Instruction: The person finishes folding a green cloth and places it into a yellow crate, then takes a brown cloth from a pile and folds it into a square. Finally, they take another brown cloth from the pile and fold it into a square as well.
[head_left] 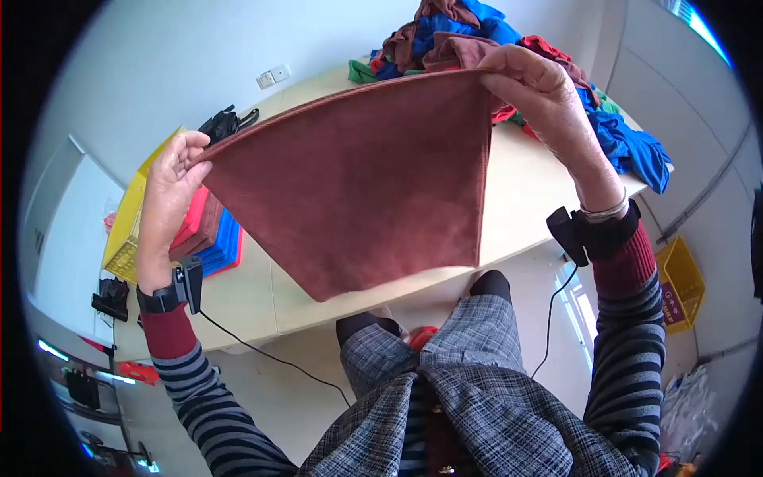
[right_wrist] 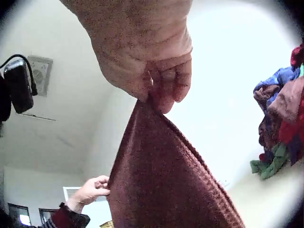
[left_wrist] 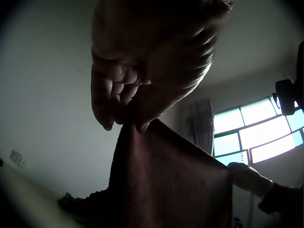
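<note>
A brown cloth (head_left: 358, 175) hangs spread between both hands, raised over the front part of the table. One upper corner is pinched between thumb and fingers of my left hand (head_left: 171, 187). My right hand (head_left: 544, 99) pinches the other upper corner, higher and farther right. Its top edge runs taut between the hands, while the lower edge hangs loose near the table's front edge. In the left wrist view the cloth (left_wrist: 166, 180) drops from the left fingertips. The right wrist view shows the cloth corner (right_wrist: 152, 142) gripped at the right fingertips.
A heap of brown, blue, red and green cloths (head_left: 453, 36) lies at the back right of the table (head_left: 524, 199). Folded red, brown and blue cloths (head_left: 218, 250) are stacked at the left, beside a yellow crate (head_left: 119, 246). Another yellow crate (head_left: 679, 278) stands on the floor at right.
</note>
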Action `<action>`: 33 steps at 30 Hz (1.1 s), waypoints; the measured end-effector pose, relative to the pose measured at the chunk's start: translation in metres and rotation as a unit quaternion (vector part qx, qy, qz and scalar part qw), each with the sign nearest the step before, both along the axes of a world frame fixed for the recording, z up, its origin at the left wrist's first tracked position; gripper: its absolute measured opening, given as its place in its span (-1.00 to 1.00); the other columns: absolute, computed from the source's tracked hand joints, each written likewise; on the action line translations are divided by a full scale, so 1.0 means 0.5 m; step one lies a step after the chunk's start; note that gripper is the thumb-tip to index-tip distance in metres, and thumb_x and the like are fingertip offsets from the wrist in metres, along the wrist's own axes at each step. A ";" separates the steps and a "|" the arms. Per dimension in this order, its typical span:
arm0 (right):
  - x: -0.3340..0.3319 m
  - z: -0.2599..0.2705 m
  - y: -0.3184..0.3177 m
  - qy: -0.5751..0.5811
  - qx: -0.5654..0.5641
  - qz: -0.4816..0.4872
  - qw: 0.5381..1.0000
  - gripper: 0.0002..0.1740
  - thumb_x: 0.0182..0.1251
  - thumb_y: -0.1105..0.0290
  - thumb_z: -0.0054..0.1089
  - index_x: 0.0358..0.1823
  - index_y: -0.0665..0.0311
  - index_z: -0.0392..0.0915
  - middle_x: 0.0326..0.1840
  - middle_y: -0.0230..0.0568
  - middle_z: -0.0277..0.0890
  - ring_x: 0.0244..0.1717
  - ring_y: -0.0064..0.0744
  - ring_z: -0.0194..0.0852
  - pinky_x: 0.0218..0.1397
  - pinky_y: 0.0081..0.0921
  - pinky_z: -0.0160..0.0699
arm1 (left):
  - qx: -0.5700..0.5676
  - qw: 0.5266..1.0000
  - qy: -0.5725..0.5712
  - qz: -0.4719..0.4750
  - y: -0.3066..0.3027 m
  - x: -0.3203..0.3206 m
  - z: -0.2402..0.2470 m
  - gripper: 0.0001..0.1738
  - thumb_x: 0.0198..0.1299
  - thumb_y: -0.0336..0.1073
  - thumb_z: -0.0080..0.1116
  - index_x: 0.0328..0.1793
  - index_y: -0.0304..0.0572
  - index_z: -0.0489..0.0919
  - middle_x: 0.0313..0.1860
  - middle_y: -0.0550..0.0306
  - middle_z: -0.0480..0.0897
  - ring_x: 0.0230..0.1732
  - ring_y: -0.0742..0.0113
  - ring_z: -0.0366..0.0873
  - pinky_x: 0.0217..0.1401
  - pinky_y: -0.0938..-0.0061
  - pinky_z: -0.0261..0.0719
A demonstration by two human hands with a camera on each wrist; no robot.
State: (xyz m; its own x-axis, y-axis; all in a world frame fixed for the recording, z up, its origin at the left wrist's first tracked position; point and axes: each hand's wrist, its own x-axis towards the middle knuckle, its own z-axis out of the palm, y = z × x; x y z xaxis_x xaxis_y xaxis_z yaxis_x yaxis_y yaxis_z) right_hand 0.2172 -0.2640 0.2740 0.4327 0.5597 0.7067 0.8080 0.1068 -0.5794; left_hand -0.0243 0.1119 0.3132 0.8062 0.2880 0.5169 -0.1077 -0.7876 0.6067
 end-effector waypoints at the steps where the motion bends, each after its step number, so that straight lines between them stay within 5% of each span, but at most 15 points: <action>1: -0.011 -0.003 0.004 0.034 0.011 0.039 0.999 -0.87 0.50 0.48 0.21 0.00 0.25 0.64 -0.20 -0.44 0.63 -0.13 -0.65 0.62 -0.02 -0.61 0.67 | 0.006 1.000 0.016 0.012 0.006 0.001 -0.001 -0.92 0.29 -0.57 0.15 -0.23 -0.26 0.50 -0.24 0.25 0.48 -0.17 0.56 0.47 0.00 0.60 0.47; 5: -0.085 -0.024 0.029 0.145 0.000 0.131 0.981 -0.86 0.51 0.46 0.22 0.00 0.30 0.63 -0.21 -0.42 0.64 -0.14 -0.66 0.63 -0.02 -0.63 0.68 | 0.222 0.965 0.067 0.120 0.077 -0.007 0.016 -0.95 0.32 -0.51 0.08 -0.15 -0.30 0.55 -0.20 0.11 0.57 -0.12 0.46 0.55 0.01 0.51 0.51; 9: -0.167 -0.034 0.082 0.249 -0.034 0.202 0.947 -0.85 0.51 0.43 0.22 -0.03 0.35 0.62 -0.21 -0.39 0.64 -0.17 -0.65 0.64 -0.02 -0.63 0.68 | 0.272 0.952 0.038 0.136 0.186 0.022 0.019 -0.89 0.30 -0.49 0.05 -0.10 -0.32 0.56 -0.20 -0.02 0.63 -0.10 0.34 0.63 0.01 0.44 0.54; 10: -0.182 -0.040 0.098 0.283 -0.046 0.220 0.932 -0.85 0.52 0.42 0.22 -0.05 0.37 0.61 -0.21 -0.38 0.64 -0.18 -0.65 0.64 -0.02 -0.63 0.68 | 0.276 0.949 0.048 0.142 0.193 0.036 0.022 -0.89 0.30 -0.49 0.05 -0.10 -0.32 0.56 -0.20 -0.02 0.63 -0.10 0.34 0.63 0.01 0.44 0.54; 12: -0.209 -0.055 0.140 0.298 -0.032 0.244 0.922 -0.84 0.50 0.41 0.22 -0.07 0.38 0.61 -0.25 -0.36 0.65 -0.21 -0.63 0.65 -0.08 -0.62 0.66 | 0.259 0.943 0.032 0.206 0.208 0.066 0.028 -0.83 0.36 -0.48 0.01 -0.03 -0.26 0.61 -0.33 0.25 0.60 -0.34 0.55 0.47 -0.31 0.57 0.45; 15: -0.238 -0.073 0.188 0.313 -0.006 0.282 0.907 -0.81 0.47 0.37 0.24 -0.13 0.40 0.60 -0.34 -0.32 0.65 -0.28 -0.60 0.65 -0.21 -0.60 0.62 | 0.293 0.937 -0.004 0.192 0.281 0.100 0.038 -0.81 0.38 -0.45 0.01 -0.02 -0.26 0.63 -0.38 0.25 0.63 -0.43 0.52 0.50 -0.33 0.54 0.51; 19: -0.224 -0.081 0.200 0.324 0.037 0.296 0.898 -0.80 0.47 0.36 0.24 -0.13 0.39 0.60 -0.33 -0.31 0.65 -0.29 -0.57 0.65 -0.21 -0.59 0.62 | 0.183 0.963 0.009 0.199 0.260 0.175 0.028 -0.81 0.38 -0.46 0.00 -0.01 -0.26 0.63 -0.32 0.22 0.68 -0.37 0.47 0.61 -0.29 0.53 0.60; 23: -0.138 -0.084 0.153 0.306 -0.014 0.217 0.927 -0.87 0.51 0.42 0.21 -0.09 0.35 0.61 -0.24 -0.41 0.62 -0.20 -0.62 0.64 -0.07 -0.61 0.66 | 0.112 0.980 -0.016 0.163 0.245 0.269 0.006 -0.80 0.31 -0.49 -0.01 -0.04 -0.28 0.62 -0.33 0.17 0.70 -0.36 0.41 0.65 -0.29 0.50 0.63; 26: -0.055 -0.075 0.103 0.255 0.057 0.144 0.954 -0.88 0.47 0.46 0.24 -0.05 0.32 0.62 -0.26 -0.42 0.60 -0.21 -0.64 0.62 -0.08 -0.62 0.64 | 0.075 0.991 -0.041 0.100 0.222 0.340 -0.010 -0.78 0.20 -0.52 0.01 -0.10 -0.32 0.63 -0.37 0.09 0.71 -0.41 0.34 0.65 -0.29 0.44 0.62; 28: -0.037 -0.048 0.071 0.109 0.106 0.007 0.988 -0.87 0.47 0.49 0.24 -0.02 0.31 0.62 -0.28 -0.44 0.57 -0.23 -0.64 0.59 -0.09 -0.62 0.61 | 0.081 0.992 -0.067 0.070 0.190 0.395 -0.011 -0.78 0.20 -0.53 0.00 -0.09 -0.34 0.63 -0.35 0.07 0.71 -0.38 0.35 0.66 -0.25 0.44 0.64; 30: -0.066 -0.006 0.060 0.076 0.097 0.004 0.992 -0.87 0.45 0.50 0.24 -0.03 0.31 0.62 -0.29 -0.43 0.57 -0.24 -0.63 0.59 -0.11 -0.61 0.60 | 0.086 0.991 -0.087 0.049 0.159 0.420 -0.013 -0.77 0.21 -0.54 0.00 -0.08 -0.34 0.63 -0.33 0.07 0.71 -0.36 0.36 0.66 -0.23 0.44 0.65; 33: -0.105 0.017 0.026 0.037 0.083 -0.016 0.996 -0.88 0.43 0.52 0.25 -0.06 0.31 0.63 -0.30 -0.41 0.56 -0.25 -0.62 0.58 -0.14 -0.59 0.59 | -0.067 0.994 -0.072 -0.040 0.104 0.450 -0.039 -0.74 0.30 -0.57 -0.04 0.05 -0.36 0.59 -0.16 0.14 0.71 -0.19 0.38 0.70 0.00 0.48 0.69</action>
